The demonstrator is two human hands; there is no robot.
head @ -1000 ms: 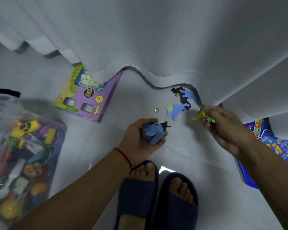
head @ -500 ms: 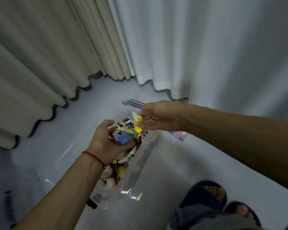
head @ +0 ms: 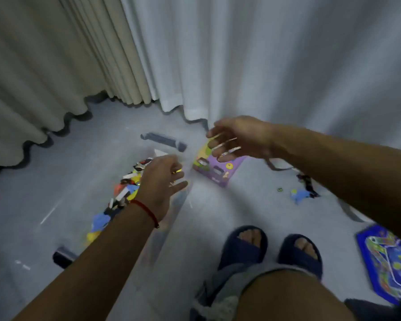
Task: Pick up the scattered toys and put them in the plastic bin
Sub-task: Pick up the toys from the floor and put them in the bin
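Observation:
The clear plastic bin (head: 171, 218) stands on the floor left of my feet, filled with several colourful toys (head: 125, 191). Above its near edge my left hand (head: 162, 181) hovers with fingers spread, holding nothing. My right hand (head: 234, 140) hangs empty in the air over a purple toy box (head: 220, 170), its fingers loosely extended. On the floor to the right lie a blue foam animal piece (head: 300, 195), a black foam piece (head: 308, 184) and a small green marble (head: 280, 189).
A blue game box (head: 384, 260) lies at the right edge. Beige and white curtains (head: 195, 66) hang down to the floor behind. The bin's black handles (head: 164, 140) show at its far and near ends. My feet in dark slippers (head: 271, 249) stand at bottom centre.
Both hands held toys over the bin half a second ago; now both are empty with fingers spread, and the right hand has swung to the right, away from the bin.

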